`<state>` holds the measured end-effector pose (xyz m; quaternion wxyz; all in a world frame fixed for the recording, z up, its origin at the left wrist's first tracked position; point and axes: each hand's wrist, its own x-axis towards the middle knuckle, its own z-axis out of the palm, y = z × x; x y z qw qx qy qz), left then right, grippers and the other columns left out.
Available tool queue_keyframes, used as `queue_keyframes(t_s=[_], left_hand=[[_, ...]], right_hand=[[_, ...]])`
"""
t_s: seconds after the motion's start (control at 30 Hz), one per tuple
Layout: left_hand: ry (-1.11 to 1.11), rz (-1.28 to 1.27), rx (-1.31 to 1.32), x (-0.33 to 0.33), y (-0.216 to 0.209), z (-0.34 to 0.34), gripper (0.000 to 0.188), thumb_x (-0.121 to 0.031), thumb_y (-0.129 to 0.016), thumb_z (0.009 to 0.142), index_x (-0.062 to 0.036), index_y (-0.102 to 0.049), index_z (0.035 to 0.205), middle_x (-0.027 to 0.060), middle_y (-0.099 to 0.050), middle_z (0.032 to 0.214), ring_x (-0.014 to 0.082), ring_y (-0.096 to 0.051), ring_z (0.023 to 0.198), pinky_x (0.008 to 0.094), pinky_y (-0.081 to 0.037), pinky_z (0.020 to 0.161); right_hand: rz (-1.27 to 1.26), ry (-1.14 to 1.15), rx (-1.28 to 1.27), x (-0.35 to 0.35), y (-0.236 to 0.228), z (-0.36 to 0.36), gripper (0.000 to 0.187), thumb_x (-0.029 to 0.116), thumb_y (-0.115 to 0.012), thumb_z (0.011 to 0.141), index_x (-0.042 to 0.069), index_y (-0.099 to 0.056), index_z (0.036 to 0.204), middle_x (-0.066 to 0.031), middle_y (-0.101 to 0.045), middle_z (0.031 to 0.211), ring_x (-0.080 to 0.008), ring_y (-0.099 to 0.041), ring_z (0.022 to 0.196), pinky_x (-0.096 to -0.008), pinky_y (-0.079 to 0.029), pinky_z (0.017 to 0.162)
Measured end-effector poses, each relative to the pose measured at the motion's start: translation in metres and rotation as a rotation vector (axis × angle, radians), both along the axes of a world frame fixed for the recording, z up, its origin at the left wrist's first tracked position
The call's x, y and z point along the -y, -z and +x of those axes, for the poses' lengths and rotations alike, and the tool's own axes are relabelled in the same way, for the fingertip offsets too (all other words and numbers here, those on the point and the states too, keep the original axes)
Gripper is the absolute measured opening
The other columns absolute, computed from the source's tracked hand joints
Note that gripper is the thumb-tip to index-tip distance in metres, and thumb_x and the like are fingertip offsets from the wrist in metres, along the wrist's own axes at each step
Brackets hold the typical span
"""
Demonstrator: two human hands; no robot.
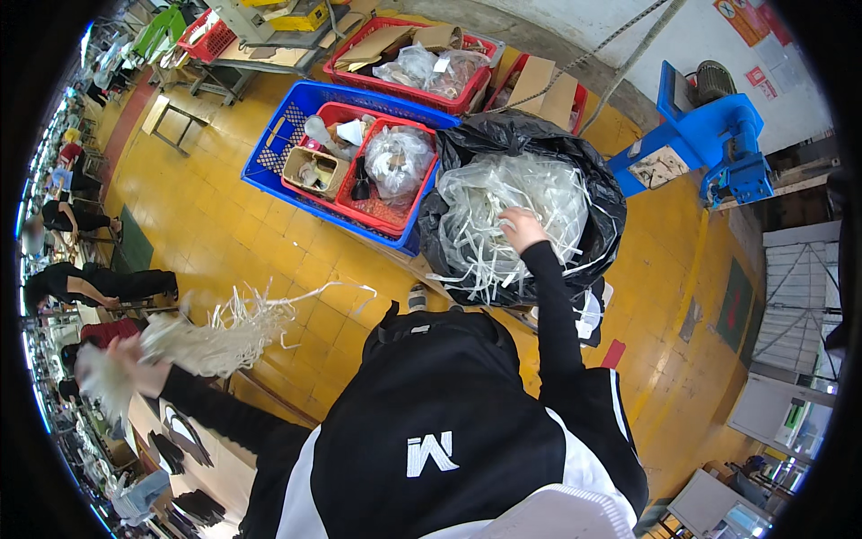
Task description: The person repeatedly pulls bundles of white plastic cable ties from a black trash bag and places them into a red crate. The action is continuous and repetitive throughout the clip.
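Note:
My left hand (144,370), smeared by motion, is out at the far left. It is closed around a tangled bunch of white strips (235,332), whose loose ends trail to the right. Pale clear plastic (103,382) hangs by the same hand. Ahead and right of centre, my right hand (521,231) reaches into a large black plastic bag (608,199). Its fingers are curled against the clear plastic (485,184) and white strips (561,229) heaped inside; what they grip is hidden among these.
Left of the bag stands a blue crate (269,148) with red bins (386,216) inside. A red crate (359,79) with cardboard and plastic stands behind. At right is a blue machine (669,139). Several people sit at far left; a table (229,472) with dark pieces is at lower left.

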<state>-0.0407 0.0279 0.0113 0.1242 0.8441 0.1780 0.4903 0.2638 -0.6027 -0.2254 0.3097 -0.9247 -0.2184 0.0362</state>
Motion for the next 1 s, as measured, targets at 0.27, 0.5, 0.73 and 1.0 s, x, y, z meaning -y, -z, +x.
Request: queue_keyframes(t_s=[0.27,0.5,0.73,1.0], left_hand=[[0.539,-1.400,0.224,0.205,0.087,0.116,0.023,-0.017,-0.060,0.083,-0.0003,-0.050,0.094,-0.0036,-0.039,0.057,0.0066,-0.035,0.048,0.0210,-0.036,0.049],[0.883,-1.813,-0.410,0.318,0.114,0.139,0.039,-0.034,-0.043,0.092,0.0032,-0.054,0.091,-0.0042,-0.031,0.050,0.0058,-0.031,0.046,0.0227,-0.035,0.056],[0.940,-1.758,-0.401,0.305,0.106,0.163,0.036,-0.031,-0.047,0.091,0.0044,-0.053,0.091,-0.0039,-0.031,0.050,0.0065,-0.030,0.045,0.0218,-0.033,0.054],[0.990,-1.673,-0.564,0.308,0.121,0.171,0.036,-0.030,-0.050,0.089,0.0047,-0.054,0.099,0.0032,-0.050,0.061,0.0102,-0.045,0.051,0.0234,-0.038,0.052]], right_hand=[[-0.118,0.355,-0.023,-0.052,0.038,-0.005,0.014,0.014,-0.053,0.079,0.003,-0.063,0.076,-0.0130,-0.063,0.081,-0.0324,-0.060,0.078,-0.0410,-0.048,0.071],[-0.076,0.354,0.219,-0.083,0.007,-0.017,0.026,0.011,-0.055,0.078,0.004,-0.056,0.102,-0.0164,-0.058,0.099,-0.0314,-0.054,0.095,-0.0373,-0.042,0.082],[-0.018,0.444,-0.055,-0.016,0.077,-0.059,0.012,0.018,-0.059,0.074,0.009,-0.066,0.078,-0.0164,-0.062,0.077,-0.0321,-0.059,0.076,-0.0407,-0.046,0.073],[0.539,0.502,-0.040,-0.040,-0.073,-0.105,0.011,0.010,-0.060,0.078,0.006,-0.061,0.088,-0.0116,-0.060,0.080,-0.0256,-0.059,0.073,-0.0319,-0.046,0.066]])
